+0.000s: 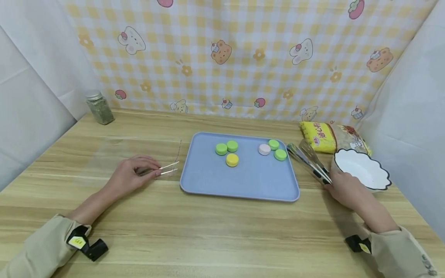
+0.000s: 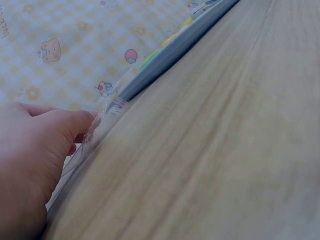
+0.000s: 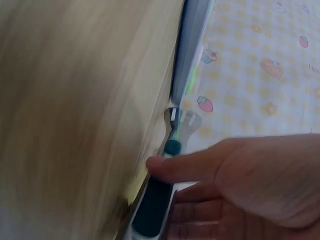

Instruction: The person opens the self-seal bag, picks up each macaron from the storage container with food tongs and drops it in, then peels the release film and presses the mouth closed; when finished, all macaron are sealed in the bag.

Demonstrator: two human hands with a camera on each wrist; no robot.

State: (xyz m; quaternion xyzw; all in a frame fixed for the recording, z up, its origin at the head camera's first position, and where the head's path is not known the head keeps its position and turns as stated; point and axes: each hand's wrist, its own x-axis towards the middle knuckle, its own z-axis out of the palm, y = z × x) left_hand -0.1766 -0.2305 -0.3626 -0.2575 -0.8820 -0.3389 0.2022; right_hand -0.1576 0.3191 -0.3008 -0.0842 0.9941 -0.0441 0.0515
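On the left of the table, my left hand (image 1: 133, 173) pinches the near right edge of a clear plastic bag (image 1: 111, 150) lying flat; its crinkled edge (image 2: 100, 130) shows by the fingertips in the left wrist view. My right hand (image 1: 347, 190) grips metal food tongs (image 1: 311, 160) with dark green grips (image 3: 152, 205), the thumb on top. The tong heads point toward the right rim of a blue-grey tray (image 1: 240, 189). On the tray sit green macarons (image 1: 221, 149), a yellow macaron (image 1: 232, 160) and a pale pink macaron (image 1: 264, 149).
A white scalloped bowl (image 1: 361, 170) with a dark rim stands just beyond my right hand. Behind it lies a yellow food packet (image 1: 323, 137). A jar of dried herbs (image 1: 100, 108) stands at the back left. A checked curtain (image 1: 257, 77) closes off the back.
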